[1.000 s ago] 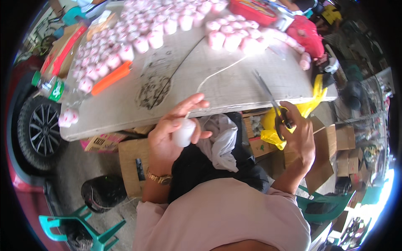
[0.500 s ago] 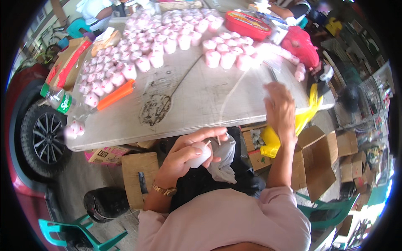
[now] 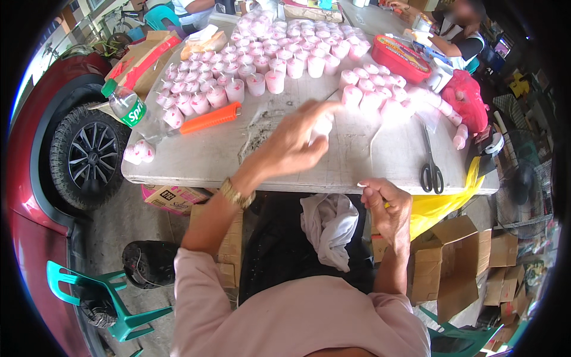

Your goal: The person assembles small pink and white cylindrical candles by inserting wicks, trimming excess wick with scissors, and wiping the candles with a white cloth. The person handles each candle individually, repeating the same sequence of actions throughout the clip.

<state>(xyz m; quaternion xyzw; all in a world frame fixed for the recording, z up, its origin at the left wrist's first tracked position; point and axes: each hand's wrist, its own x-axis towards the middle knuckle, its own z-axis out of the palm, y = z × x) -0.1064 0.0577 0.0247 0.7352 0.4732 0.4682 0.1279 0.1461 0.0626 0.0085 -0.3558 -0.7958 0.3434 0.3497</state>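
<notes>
Over the near middle of the table, my left hand point(image 3: 294, 143) is closed around a pale rounded thing point(image 3: 322, 127), mostly hidden by the fingers. My right hand point(image 3: 389, 205), at the table's near edge, pinches a small white piece point(image 3: 361, 185) between thumb and finger. A pale cloth point(image 3: 331, 229) lies on my lap between the forearms. Beyond the left hand stand a small group of pink-and-white cups point(image 3: 372, 98) and a much larger group of similar cups point(image 3: 275, 80). Black-handled scissors point(image 3: 431, 172) rest on the table near my right hand.
An orange cutter point(image 3: 211, 119) and a green-capped bottle point(image 3: 128, 107) are on the table's left. A red tub point(image 3: 400, 58) and a pink bag point(image 3: 467, 101) sit at the far right. A yellow bag point(image 3: 446, 202) hangs at the near-right edge. Other people sit across the table.
My left hand has risen from above my lap to over the table, carrying the pale thing. My right hand has come down to the table's near edge, uncovering the scissors. The view has shifted.
</notes>
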